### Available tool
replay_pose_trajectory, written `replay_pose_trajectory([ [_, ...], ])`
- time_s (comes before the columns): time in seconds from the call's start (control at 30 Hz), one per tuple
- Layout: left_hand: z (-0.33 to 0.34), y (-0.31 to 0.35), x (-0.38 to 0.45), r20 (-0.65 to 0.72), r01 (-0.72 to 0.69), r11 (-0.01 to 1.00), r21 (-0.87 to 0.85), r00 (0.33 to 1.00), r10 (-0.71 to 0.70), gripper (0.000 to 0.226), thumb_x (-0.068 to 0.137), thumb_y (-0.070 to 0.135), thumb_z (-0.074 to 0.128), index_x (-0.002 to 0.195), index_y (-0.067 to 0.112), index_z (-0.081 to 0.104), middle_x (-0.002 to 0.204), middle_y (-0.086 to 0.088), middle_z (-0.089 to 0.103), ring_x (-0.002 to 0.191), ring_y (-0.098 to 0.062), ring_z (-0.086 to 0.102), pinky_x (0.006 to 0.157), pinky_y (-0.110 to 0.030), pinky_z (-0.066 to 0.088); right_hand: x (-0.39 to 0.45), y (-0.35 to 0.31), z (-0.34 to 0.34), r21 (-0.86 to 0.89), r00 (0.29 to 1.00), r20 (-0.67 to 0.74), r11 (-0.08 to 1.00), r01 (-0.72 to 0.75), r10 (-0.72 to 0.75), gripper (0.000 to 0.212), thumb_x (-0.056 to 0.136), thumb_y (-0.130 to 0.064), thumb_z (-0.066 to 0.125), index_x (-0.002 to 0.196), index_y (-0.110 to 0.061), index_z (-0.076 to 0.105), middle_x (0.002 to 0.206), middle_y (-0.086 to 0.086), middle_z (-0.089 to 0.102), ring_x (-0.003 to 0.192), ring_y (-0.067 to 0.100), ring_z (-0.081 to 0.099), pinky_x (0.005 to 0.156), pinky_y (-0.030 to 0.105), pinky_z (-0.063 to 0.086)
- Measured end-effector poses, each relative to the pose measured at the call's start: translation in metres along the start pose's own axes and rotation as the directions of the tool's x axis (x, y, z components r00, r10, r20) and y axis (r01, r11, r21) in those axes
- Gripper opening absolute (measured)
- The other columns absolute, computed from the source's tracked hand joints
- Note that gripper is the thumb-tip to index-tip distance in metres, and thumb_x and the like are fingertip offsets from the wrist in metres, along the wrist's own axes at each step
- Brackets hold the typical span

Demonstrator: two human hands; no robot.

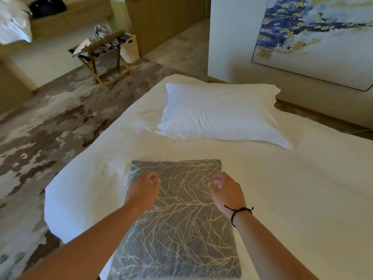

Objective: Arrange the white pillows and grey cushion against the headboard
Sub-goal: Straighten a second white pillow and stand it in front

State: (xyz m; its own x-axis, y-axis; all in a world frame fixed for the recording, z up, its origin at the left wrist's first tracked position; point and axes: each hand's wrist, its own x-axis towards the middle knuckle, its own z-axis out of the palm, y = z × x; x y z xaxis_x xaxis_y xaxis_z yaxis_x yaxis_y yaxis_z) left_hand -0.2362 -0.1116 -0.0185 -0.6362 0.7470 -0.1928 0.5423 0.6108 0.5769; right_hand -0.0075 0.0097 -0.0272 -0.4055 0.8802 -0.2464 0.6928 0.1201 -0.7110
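Grey felt-like fabric with pale branching lines covers the cushion (181, 219), which lies flat on the white bed (292, 199) at the lower centre of the frame. Both hands hover over its far half: the left hand (142, 190) near the cushion's left edge, the right hand (227, 191) near its right edge, each with fingers (154, 179) loosely curled and holding nothing; whether the fingertips touch the fabric cannot be told. The cushion's far corners sit just beyond the fingers, towards the upper part of the frame, and its near edge runs along the bottom. One white pillow (220, 114) lies flat higher up, at centre right, well apart from the cushion and tilted across the bed. A second pillow (14, 21) shows at the upper left, off the bed. No headboard is in view, so how far either thing has to travel is unclear. The step in hand looks like taking up the cushion. To do that well, I would pinch both side edges evenly, lift it level so that it does not fold, and keep it clear of the sheet to avoid dragging creases. Judging by the layout, the pillows probably want placing first, with the cushion stood in front.
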Motion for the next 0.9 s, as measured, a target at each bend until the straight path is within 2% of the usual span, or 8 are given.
replay_pose_trajectory([
  [0.07,0.007,-0.005,0.050,0.003,0.014,0.999,-0.045,1.000,-0.014,0.029,0.095,0.035,0.054,0.122,0.027,0.061,0.117,0.007,0.065,0.078,-0.009,0.065,0.072,-0.032,0.058,0.026,0.000,0.007,-0.018,1.000,0.011,1.000,-0.012,0.012,0.027,0.095,-0.036,0.054,0.120,-0.025,0.056,0.124,-0.005,0.064,0.105,0.012,0.062,0.086,0.026,0.052],
  [0.13,0.022,-0.009,0.107,0.016,0.026,0.998,-0.048,1.000,-0.025,0.036,0.094,0.032,0.056,0.129,0.023,0.056,0.132,0.000,0.056,0.087,-0.013,0.063,0.077,-0.034,0.057,0.056,0.003,0.017,-0.060,1.000,0.010,0.998,-0.012,0.013,0.031,0.095,-0.036,0.054,0.124,-0.024,0.055,0.129,-0.004,0.062,0.103,0.011,0.062,0.088,0.026,0.050],
  [0.27,0.067,-0.031,0.219,0.032,0.021,1.000,0.009,0.999,-0.021,0.052,0.094,0.029,0.060,0.140,0.013,0.045,0.154,-0.008,0.031,0.123,-0.022,0.052,0.100,-0.036,0.044,0.113,0.010,0.047,-0.140,1.000,0.006,0.990,-0.005,0.006,0.034,0.095,-0.035,0.055,0.126,-0.021,0.054,0.130,-0.002,0.061,0.114,0.013,0.060,0.093,0.026,0.048],
  [0.37,0.100,-0.053,0.300,0.050,0.024,0.996,0.084,0.998,-0.029,0.066,0.095,0.031,0.059,0.151,0.012,0.029,0.161,-0.007,0.016,0.140,-0.027,0.037,0.108,-0.042,0.038,0.160,0.016,0.075,-0.134,1.000,-0.008,0.991,-0.004,0.003,0.035,0.094,-0.037,0.057,0.126,-0.024,0.051,0.129,-0.002,0.058,0.116,0.011,0.058,0.093,0.021,0.045],
  [0.47,0.127,-0.071,0.366,0.066,-0.022,0.991,0.135,0.998,0.013,0.080,0.093,0.033,0.063,0.154,0.010,0.017,0.162,-0.010,0.015,0.147,-0.028,0.023,0.115,-0.044,0.032,0.196,0.021,0.102,-0.076,1.000,-0.014,0.997,-0.025,0.024,0.039,0.092,-0.039,0.060,0.128,-0.027,0.049,0.129,-0.006,0.058,0.123,0.009,0.053,0.097,0.027,0.048],
  [0.63,0.162,-0.076,0.432,0.073,-0.078,0.978,0.194,0.995,0.065,0.088,0.085,0.038,0.073,0.151,0.011,0.022,0.153,-0.013,0.035,0.139,-0.032,0.037,0.109,-0.047,0.039,0.230,0.028,0.131,-0.016,0.997,-0.057,0.999,-0.050,0.049,0.040,0.091,-0.039,0.062,0.127,-0.024,0.051,0.126,-0.010,0.059,0.117,0.006,0.056,0.092,0.020,0.046],
  [0.77,0.168,-0.060,0.450,-0.015,-0.133,0.924,0.360,0.989,0.148,0.041,0.096,0.041,0.056,0.117,0.005,0.057,0.114,-0.022,0.064,0.104,-0.040,0.062,0.073,-0.039,0.044,0.238,0.036,0.136,0.016,0.994,-0.035,0.994,-0.107,0.107,0.039,0.090,-0.037,0.064,0.125,-0.023,0.053,0.116,-0.013,0.058,0.109,0.003,0.057,0.091,0.019,0.047],
  [0.9,0.151,-0.024,0.420,0.049,-0.252,0.858,0.448,0.965,0.258,0.041,0.100,0.041,0.047,0.114,0.004,0.061,0.106,-0.021,0.066,0.095,-0.040,0.064,0.067,-0.035,0.038,0.239,0.039,0.131,0.127,0.971,-0.013,0.964,-0.235,0.239,0.033,0.090,-0.038,0.064,0.119,-0.025,0.056,0.112,-0.013,0.062,0.091,-0.006,0.058,0.069,0.008,0.041],
])
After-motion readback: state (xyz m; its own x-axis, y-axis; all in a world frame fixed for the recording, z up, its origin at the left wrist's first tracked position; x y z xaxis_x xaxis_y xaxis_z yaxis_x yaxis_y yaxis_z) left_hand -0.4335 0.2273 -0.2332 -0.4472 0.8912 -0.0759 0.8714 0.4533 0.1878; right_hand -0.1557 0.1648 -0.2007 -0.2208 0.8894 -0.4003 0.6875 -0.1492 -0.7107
